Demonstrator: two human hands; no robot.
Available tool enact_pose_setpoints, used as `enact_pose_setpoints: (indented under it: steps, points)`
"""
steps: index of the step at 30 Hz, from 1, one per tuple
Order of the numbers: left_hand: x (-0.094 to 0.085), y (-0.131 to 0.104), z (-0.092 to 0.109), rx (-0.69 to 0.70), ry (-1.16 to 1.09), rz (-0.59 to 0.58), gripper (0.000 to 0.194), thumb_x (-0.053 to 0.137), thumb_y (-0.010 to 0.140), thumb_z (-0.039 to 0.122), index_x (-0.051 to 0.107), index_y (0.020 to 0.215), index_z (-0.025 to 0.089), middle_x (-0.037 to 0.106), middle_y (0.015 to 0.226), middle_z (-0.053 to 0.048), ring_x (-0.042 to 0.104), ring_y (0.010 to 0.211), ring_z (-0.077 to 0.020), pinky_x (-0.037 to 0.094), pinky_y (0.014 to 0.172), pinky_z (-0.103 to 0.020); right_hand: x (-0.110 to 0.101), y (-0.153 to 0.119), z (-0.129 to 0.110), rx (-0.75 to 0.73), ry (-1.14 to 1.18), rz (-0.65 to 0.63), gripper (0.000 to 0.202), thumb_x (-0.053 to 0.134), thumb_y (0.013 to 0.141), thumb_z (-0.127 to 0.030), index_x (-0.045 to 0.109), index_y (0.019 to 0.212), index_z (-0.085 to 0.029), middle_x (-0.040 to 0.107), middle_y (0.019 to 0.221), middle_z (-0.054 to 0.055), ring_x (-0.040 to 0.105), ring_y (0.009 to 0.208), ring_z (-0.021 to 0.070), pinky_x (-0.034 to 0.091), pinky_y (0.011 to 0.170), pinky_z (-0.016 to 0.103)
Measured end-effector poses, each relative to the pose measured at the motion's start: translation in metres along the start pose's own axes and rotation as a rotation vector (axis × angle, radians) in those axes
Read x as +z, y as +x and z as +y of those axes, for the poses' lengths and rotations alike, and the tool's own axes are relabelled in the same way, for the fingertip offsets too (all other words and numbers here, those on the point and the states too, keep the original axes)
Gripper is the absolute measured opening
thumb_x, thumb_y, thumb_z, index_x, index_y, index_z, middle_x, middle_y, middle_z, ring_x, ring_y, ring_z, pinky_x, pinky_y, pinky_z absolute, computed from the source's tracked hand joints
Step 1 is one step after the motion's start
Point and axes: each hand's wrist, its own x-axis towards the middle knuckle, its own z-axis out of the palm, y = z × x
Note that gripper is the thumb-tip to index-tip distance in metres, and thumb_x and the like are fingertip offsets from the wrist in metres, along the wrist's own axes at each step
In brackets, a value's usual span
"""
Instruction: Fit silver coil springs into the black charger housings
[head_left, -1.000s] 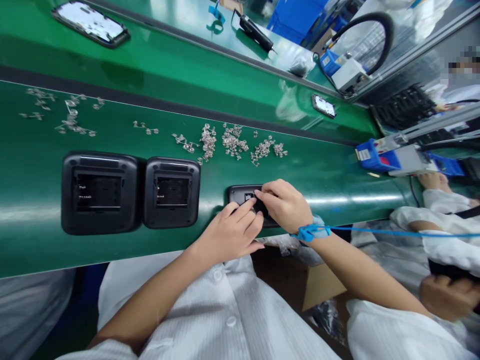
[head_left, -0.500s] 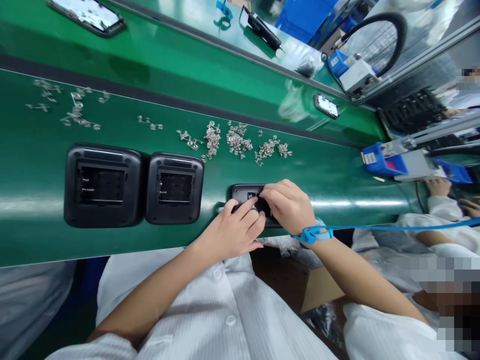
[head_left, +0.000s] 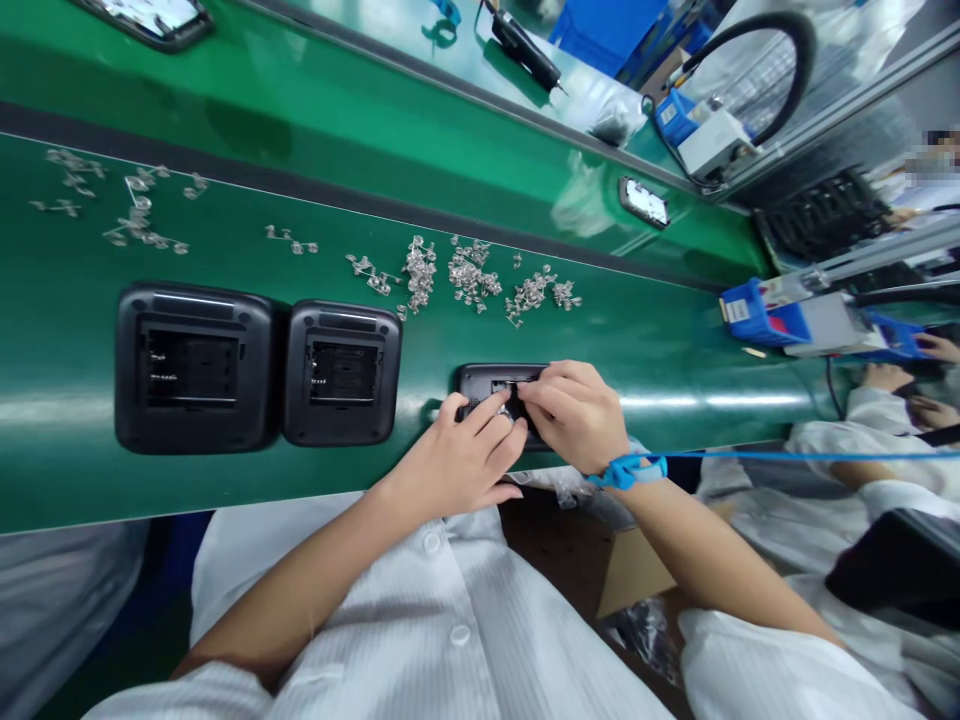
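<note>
On the green belt, both hands (head_left: pixel 517 430) pinch one black housing (head_left: pixel 491 385); two more housings (head_left: pixel 259 368) lie left.

Over the last second the left hand (head_left: pixel 457 462) has slid forward, so its fingertips (head_left: pixel 501 408) now lie on the recess of the small black plastic housing (head_left: pixel 480 382) rather than at its near edge. The right hand (head_left: pixel 577 412) has shifted slightly right, uncovering more of the housing's far rim. At the right edge, a co-worker's hand (head_left: pixel 941 347) has reached the blue plastic bin (head_left: pixel 892 338).
</note>
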Motion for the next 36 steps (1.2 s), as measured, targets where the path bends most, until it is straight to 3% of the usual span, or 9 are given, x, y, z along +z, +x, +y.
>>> enact_pose_setpoints:
  steps: [3, 6, 9, 14, 19, 23, 27, 30, 36]
  points:
    - [-0.001, -0.001, 0.000, -0.007, -0.013, 0.039, 0.068, 0.047, 0.101, 0.062, 0.049, 0.141, 0.008, 0.062, 0.132, -0.018, 0.040, 0.142, -0.0326, 0.034, 0.098, -0.051, 0.002, -0.002, 0.000, 0.129, 0.188, 0.064, 0.013, 0.065, 0.092, -0.015, 0.073, 0.094, -0.026, 0.076, 0.085, 0.003, 0.071, 0.087, 0.0214, 0.058, 0.084, 0.040]
    - [0.001, -0.003, -0.001, -0.019, -0.033, 0.130, 0.065, 0.039, 0.103, 0.062, 0.049, 0.142, 0.011, 0.064, 0.132, -0.015, 0.045, 0.135, -0.0302, 0.034, 0.090, -0.046, 0.014, -0.008, 0.012, 0.506, 0.442, 0.364, 0.016, 0.076, 0.086, -0.023, 0.071, 0.101, -0.024, 0.076, 0.090, 0.004, 0.073, 0.084, 0.0202, 0.060, 0.079, 0.037]
    - [0.003, -0.006, 0.000, -0.020, -0.016, 0.164, 0.063, 0.035, 0.105, 0.060, 0.048, 0.144, 0.013, 0.064, 0.132, -0.014, 0.048, 0.130, -0.0279, 0.034, 0.085, -0.043, 0.033, -0.015, 0.045, 0.752, 0.601, 0.580, 0.024, 0.083, 0.077, -0.033, 0.069, 0.094, -0.021, 0.073, 0.079, 0.002, 0.072, 0.072, 0.0189, 0.058, 0.070, 0.033]
    - [-0.009, -0.025, 0.008, 0.070, 0.091, 0.096, 0.060, 0.040, 0.103, 0.060, 0.051, 0.146, 0.019, 0.061, 0.137, -0.015, 0.053, 0.119, -0.0252, 0.035, 0.084, -0.039, 0.070, -0.020, 0.098, 0.910, 0.660, 0.721, 0.022, 0.082, 0.069, -0.035, 0.068, 0.076, -0.019, 0.067, 0.061, 0.003, 0.066, 0.057, 0.0154, 0.049, 0.055, 0.027]
    - [-0.038, -0.046, 0.014, 0.121, 0.116, -0.053, 0.060, 0.038, 0.101, 0.068, 0.049, 0.150, 0.036, 0.057, 0.146, -0.011, 0.052, 0.123, -0.0289, 0.036, 0.088, -0.040, 0.078, -0.022, 0.094, 0.912, 0.548, 0.480, 0.023, 0.077, 0.069, -0.039, 0.070, 0.081, -0.021, 0.069, 0.066, 0.003, 0.068, 0.060, 0.0219, 0.049, 0.055, 0.032]
    - [-0.041, -0.045, 0.020, 0.071, 0.122, -0.090, 0.073, 0.034, 0.096, 0.078, 0.036, 0.158, 0.040, 0.052, 0.152, -0.010, 0.052, 0.121, -0.0288, 0.034, 0.077, -0.035, 0.068, -0.020, 0.081, 0.895, 0.485, 0.340, 0.017, 0.072, 0.078, -0.046, 0.069, 0.083, -0.030, 0.070, 0.071, 0.005, 0.069, 0.067, 0.0297, 0.052, 0.060, 0.043]
    - [-0.027, -0.035, 0.038, -0.155, 0.242, -0.026, 0.097, 0.025, 0.087, 0.089, 0.020, 0.164, 0.031, 0.050, 0.153, -0.020, 0.054, 0.121, -0.0354, 0.034, 0.083, -0.038, 0.066, -0.020, 0.078, 0.876, 0.466, 0.305, 0.016, 0.070, 0.081, -0.047, 0.068, 0.084, -0.032, 0.070, 0.071, 0.006, 0.069, 0.068, 0.0312, 0.052, 0.064, 0.046]
    - [-0.019, -0.026, 0.046, -0.267, 0.325, 0.004, 0.115, 0.024, 0.079, 0.096, 0.020, 0.165, 0.021, 0.047, 0.154, -0.027, 0.053, 0.122, -0.0398, 0.034, 0.088, -0.041, 0.070, -0.022, 0.081, 0.857, 0.438, 0.290, 0.017, 0.069, 0.081, -0.047, 0.069, 0.085, -0.030, 0.071, 0.072, 0.006, 0.068, 0.067, 0.0283, 0.053, 0.064, 0.043]
    - [-0.017, -0.024, 0.040, -0.389, 0.418, -0.012, 0.105, 0.023, 0.086, 0.091, 0.035, 0.160, 0.017, 0.044, 0.157, -0.025, 0.051, 0.125, -0.0382, 0.033, 0.088, -0.043, 0.074, -0.025, 0.086, 0.769, 0.310, 0.267, 0.024, 0.068, 0.076, -0.044, 0.073, 0.084, -0.022, 0.072, 0.068, 0.006, 0.066, 0.060, 0.0198, 0.053, 0.062, 0.033]
